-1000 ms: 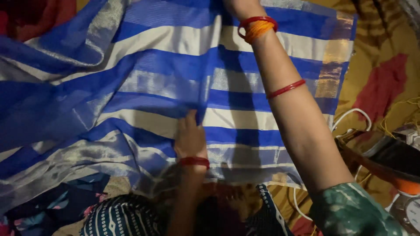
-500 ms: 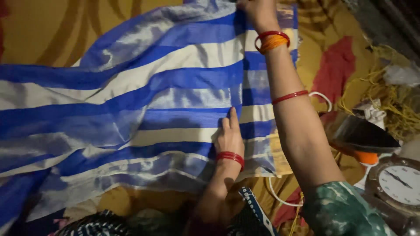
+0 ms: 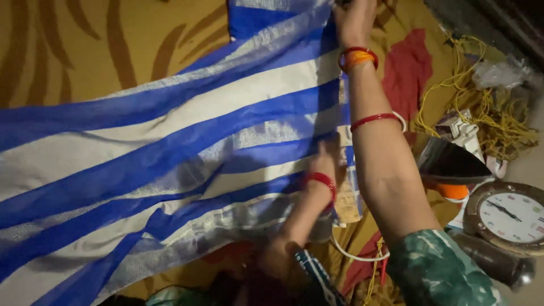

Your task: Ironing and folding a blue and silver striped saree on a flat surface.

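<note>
Nearest the camera, a green patterned sleeve (image 3: 447,272) covers the person's right upper arm. Just left of it, the left hand (image 3: 326,161) lies on the blue and white striped cloth (image 3: 170,153), a red bangle (image 3: 323,181) at its wrist; the hand is in shadow and the fingers seem pressed flat on the fabric, though whether they pinch it cannot be told. The cloth spreads from that hand leftward across a yellow-brown patterned bedsheet (image 3: 85,51), with silvery bands between its stripes. To the right, beside the forearm, lie a round clock (image 3: 510,218), a dark iron (image 3: 450,164) with an orange part, and a white cord (image 3: 351,252). Farther off is a tangle of yellow cord (image 3: 487,113) and a red rag (image 3: 408,71). Farthest away, the right hand (image 3: 354,20), wearing red and orange bangles (image 3: 357,58), grips the cloth's upper edge, fingers closed on it.
</note>
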